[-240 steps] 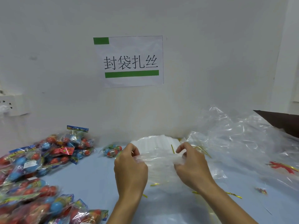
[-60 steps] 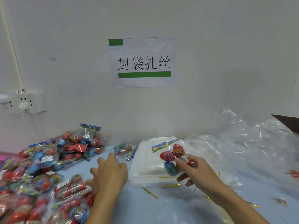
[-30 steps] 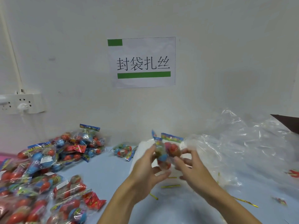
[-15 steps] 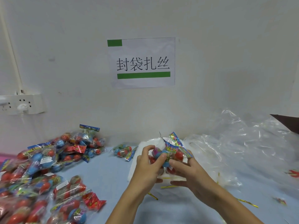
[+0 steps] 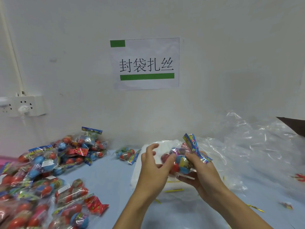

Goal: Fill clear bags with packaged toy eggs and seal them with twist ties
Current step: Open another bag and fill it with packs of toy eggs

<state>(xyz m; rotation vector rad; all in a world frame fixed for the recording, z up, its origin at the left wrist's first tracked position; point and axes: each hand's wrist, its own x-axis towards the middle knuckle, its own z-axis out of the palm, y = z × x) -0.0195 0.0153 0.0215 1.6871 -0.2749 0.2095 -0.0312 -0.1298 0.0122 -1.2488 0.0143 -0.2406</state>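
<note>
Nearest, at seven o'clock, a heap of egg packs [image 5: 41,187] covers the desk [image 5: 112,182] and runs back toward nine o'clock. At five o'clock a gold twist tie [image 5: 174,190] lies flat on the desk, just below the hands.

The left hand [image 5: 153,169] has its fingers loosely spread, and its thumb tip touches the red egg at the left end of the held packs [image 5: 183,160]. The right hand [image 5: 204,172] grips those packs, thumb curled over the top and fingers underneath. The bundle sits between the two hands, above the right palm, its long axis running from about eight o'clock to two o'clock; the printed cardboard headers point up and right toward one o'clock.

Behind the hands lies a flat stack of clear bags [image 5: 165,144]. At three o'clock, loose crumpled plastic film [image 5: 255,154] is piled up. One single pack [image 5: 127,154] lies alone at ten o'clock from the hands. Farthest, on the wall, hang a paper sign [image 5: 146,63] and a power strip [image 5: 23,105].
</note>
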